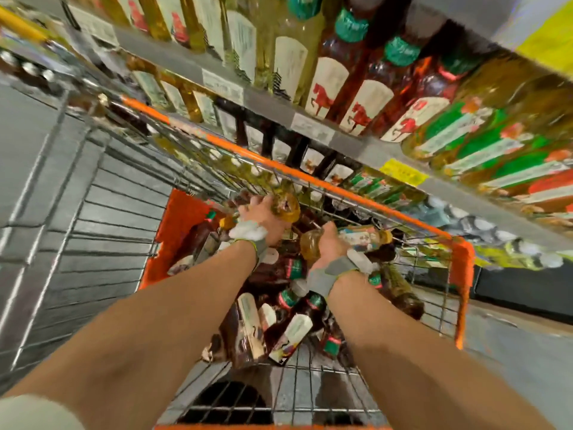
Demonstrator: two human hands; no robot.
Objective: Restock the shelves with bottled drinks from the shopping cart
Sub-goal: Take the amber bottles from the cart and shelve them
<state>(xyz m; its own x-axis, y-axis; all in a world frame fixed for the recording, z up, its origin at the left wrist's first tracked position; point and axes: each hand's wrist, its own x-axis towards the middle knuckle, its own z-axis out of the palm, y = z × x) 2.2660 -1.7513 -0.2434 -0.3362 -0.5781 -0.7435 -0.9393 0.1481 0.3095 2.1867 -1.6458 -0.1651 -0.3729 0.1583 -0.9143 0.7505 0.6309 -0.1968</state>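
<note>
Head view. Both hands are down inside the shopping cart (341, 190). Left hand (263, 217) has its fingers curled round a pale amber bottle (286, 206) at the far end of the basket. Right hand (330, 243) grips a labelled amber bottle (362, 236) that lies nearly level, cap to the right. How the left bottle is oriented cannot be told through the blur.

The shelves (273, 102) stand beyond and above the cart, its long side close against them. The right hand is judged nearer the green-labelled row (483, 141).

Obstructions: the orange rim lies between hands and shelf, so both bottles must lift clear of it. Dark bottles (297, 324) lie heaped beneath the wrists.
</note>
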